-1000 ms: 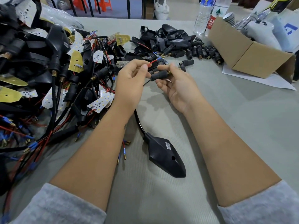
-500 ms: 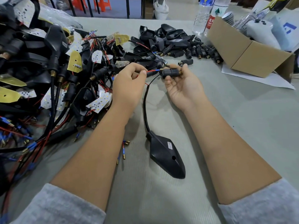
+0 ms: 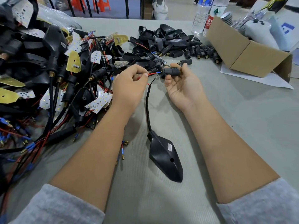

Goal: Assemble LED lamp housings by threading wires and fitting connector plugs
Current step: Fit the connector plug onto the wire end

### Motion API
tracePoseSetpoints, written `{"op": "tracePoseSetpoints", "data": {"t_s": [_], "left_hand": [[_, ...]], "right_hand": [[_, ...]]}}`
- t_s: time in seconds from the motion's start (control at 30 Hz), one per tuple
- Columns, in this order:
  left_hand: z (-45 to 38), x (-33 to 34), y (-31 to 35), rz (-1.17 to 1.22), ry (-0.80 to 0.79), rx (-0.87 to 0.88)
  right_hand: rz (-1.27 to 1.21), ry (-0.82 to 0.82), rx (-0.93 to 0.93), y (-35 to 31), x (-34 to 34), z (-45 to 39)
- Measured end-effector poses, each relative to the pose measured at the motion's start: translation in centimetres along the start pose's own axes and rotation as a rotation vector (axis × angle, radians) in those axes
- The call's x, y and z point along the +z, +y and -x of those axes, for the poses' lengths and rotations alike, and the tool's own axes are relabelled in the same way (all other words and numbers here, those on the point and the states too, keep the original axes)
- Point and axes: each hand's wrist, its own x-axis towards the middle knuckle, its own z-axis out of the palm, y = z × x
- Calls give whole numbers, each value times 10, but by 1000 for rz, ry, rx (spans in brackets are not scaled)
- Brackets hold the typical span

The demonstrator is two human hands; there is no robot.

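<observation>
Black cables, lamp shells and pale LED boards [image 3: 98, 102] fill the left of the frame in a tangled heap [image 3: 48, 65]. Just right of it, near the centre, the left hand [image 3: 129, 88] pinches a thin red wire [image 3: 152, 73] between thumb and forefinger, aiming its blue-sleeved end at the black connector plug [image 3: 170, 71], which the right hand [image 3: 182, 89] holds in its curled fingertips, palm up. Below them, the lamp housing [image 3: 165, 157] lies flat on the grey table [image 3: 242, 118], its black cable [image 3: 147, 101] rising to the hands. The limp wire could buckle or miss the plug's opening, I'd judge; a tug might drag the housing. Whether the tip has entered the plug is too small to tell. At upper right, a cardboard box [image 3: 239, 50] is cut off.
</observation>
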Motion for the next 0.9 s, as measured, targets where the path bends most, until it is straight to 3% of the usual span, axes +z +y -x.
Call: {"op": "tracePoseSetpoints", "data": {"t_s": [0.4,0.57,0.77,0.9], "left_hand": [[1,1,-1,-11,-39,57],[1,1,1,10,-17,56],[0,2,3,60,56,-51],[0,0,1,18,29,-4]], "right_hand": [[294,-142,-33,1,0,7],[313,-192,-37,3,3,9],[216,-135,-39,4,3,8],[279,-148,-81,7,3,8]]}}
